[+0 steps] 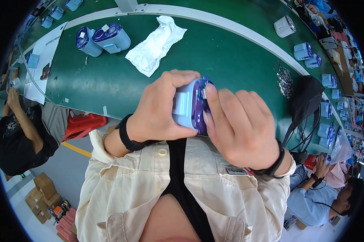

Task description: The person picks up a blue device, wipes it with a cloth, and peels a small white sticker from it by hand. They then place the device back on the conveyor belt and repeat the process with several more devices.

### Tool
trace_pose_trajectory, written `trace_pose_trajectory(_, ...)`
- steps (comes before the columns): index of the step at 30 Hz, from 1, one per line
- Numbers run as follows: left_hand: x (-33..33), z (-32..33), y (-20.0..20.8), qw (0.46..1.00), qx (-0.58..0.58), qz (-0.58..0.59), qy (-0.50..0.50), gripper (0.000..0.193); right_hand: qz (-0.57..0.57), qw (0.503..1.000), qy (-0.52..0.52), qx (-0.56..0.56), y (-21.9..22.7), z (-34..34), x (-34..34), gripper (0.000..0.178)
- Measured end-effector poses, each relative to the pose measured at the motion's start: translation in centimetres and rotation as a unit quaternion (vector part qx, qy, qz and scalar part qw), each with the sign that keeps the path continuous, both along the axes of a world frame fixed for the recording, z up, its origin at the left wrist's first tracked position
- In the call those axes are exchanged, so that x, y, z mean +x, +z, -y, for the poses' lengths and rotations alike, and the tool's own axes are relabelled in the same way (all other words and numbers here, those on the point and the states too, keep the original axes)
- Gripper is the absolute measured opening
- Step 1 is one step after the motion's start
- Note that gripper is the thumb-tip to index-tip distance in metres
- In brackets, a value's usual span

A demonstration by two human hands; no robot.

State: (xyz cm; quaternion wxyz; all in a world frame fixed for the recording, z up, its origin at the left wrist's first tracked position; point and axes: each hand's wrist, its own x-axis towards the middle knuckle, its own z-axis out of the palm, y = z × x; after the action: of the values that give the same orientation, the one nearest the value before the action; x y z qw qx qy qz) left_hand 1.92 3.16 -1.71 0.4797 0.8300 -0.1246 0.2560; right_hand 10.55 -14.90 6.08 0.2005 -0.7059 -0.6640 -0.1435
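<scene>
Head view: one housing [183,107] is at the centre of the frame, held above the front edge of a smooth green table [109,76]. Its light-blue body is rounded, smooth and plastic-looking; one end, glossy and purple, faces the right of the frame. Two similar housings [112,39] stand side by side at upper left, each bearing one small white piece on its purple top. One crumpled white sheet [155,48], creased and soft-looking, lies at upper centre. One black pouch [307,99] lies at right, beside a heap of thin metal pieces [284,82] too tangled to count. The left hand [155,107] is closed around the body, spread to its width, thumb low and fingers above. The right hand [242,125] has bent fingers, nearly closed, touching the purple end at a small silvery part [203,93]; whether they grip this part cannot be told.
</scene>
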Motion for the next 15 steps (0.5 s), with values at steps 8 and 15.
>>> trace_pose_trajectory(8,0.0,0.3,-0.9,0.976,-0.168,0.023,-0.140,0.087,-0.253,0.967,0.005,0.037,-0.5,0.9,1.4,0.042)
trace_pose_trajectory(15,-0.7,0.5,0.0,0.971,-0.157,-0.037,-0.179,0.087,-0.550,0.828,0.091,0.059,-2.4,-0.4,1.7,0.043)
